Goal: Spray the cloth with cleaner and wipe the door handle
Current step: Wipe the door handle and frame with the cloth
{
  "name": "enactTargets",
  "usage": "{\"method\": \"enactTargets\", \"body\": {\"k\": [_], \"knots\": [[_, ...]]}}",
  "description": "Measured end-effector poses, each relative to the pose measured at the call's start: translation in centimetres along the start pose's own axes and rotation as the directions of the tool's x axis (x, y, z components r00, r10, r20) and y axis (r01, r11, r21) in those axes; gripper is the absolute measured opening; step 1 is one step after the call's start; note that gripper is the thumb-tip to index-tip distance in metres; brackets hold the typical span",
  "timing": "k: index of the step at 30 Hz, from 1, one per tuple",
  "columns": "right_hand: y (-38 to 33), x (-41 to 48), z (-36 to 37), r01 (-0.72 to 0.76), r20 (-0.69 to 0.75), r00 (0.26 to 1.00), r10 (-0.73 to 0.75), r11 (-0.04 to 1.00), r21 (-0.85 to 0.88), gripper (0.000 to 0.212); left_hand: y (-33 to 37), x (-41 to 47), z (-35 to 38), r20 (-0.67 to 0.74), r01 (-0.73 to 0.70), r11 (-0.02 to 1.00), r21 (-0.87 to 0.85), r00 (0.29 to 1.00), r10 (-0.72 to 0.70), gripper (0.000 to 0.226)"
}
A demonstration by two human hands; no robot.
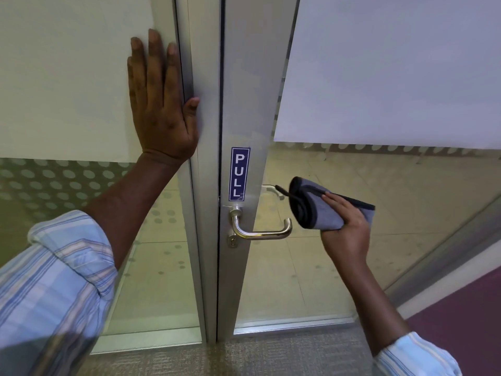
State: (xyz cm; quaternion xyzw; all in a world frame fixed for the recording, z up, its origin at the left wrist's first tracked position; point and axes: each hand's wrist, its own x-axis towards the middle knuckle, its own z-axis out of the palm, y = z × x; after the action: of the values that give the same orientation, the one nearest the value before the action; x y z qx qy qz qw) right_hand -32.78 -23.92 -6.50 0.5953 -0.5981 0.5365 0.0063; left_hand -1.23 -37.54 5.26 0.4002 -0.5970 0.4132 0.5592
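Closest to me are the two striped blue sleeves (54, 280), both rolled up the forearm, with grey carpet (271, 356) under the door and a strip of purple floor (466, 316) off to the right.

My right hand (345, 232) is curled around a folded grey cloth (317, 210) with dark edging, fingers wrapped over the top and thumb under it. The cloth sits just right of the handle (260, 232), near its free end but not touching it as far as I can see. The handle is a brushed metal lever pointing right, mounted on the door's aluminium frame (244, 104), with a keyhole just below its base. A second lever (271, 189) shows through the glass (298, 267) on the far side.

Right above the handle there's a blue PULL sticker (239, 173), letters running top to bottom.

Further up, my left hand (162, 104) is flat and spread, palm against the frosted panel (67, 77) left of the door, thumb resting on the post (202, 185). It's holding nothing.

Through the clear lower glass I can see pale floor tiles on the other side, and a dotted frosting pattern on the left pane.
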Motion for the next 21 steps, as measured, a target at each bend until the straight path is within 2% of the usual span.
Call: {"method": "enactTargets", "body": {"k": [4, 8, 11, 16, 21], "knots": [[1.7, -1.2, -0.7, -0.299, -0.022, 0.951, 0.309, 0.934, 0.195, 0.039, 0.2, 0.1, -0.2, -0.001, 0.003, 1.000, 0.005, 1.000, -0.003, 0.057], [2.9, -2.1, 0.2, -0.487, 0.105, 0.872, 0.478, 0.823, 0.294, 0.032, 0.6, 0.1, -0.5, -0.001, 0.017, 1.000, -0.002, 1.000, -0.017, 0.056], [2.3, -2.4, 1.3, -0.474, 0.167, 0.880, 0.444, 0.845, 0.248, 0.030, 0.7, 0.1, -0.7, 0.001, 0.023, 1.000, 0.002, 1.000, -0.023, 0.057], [0.6, -2.6, 2.2, -0.468, 0.188, 0.876, 0.444, 0.878, 0.104, 0.034, 0.8, 0.2, -0.8, 0.000, 0.032, 0.999, 0.014, 0.999, -0.032, 0.058], [-0.1, -2.5, 2.9, -0.359, 0.265, 0.900, 0.347, 0.933, -0.004, 0.031, 0.8, 0.3, -0.9, -0.004, 0.032, 0.999, 0.035, 0.999, -0.032, 0.056]]}}
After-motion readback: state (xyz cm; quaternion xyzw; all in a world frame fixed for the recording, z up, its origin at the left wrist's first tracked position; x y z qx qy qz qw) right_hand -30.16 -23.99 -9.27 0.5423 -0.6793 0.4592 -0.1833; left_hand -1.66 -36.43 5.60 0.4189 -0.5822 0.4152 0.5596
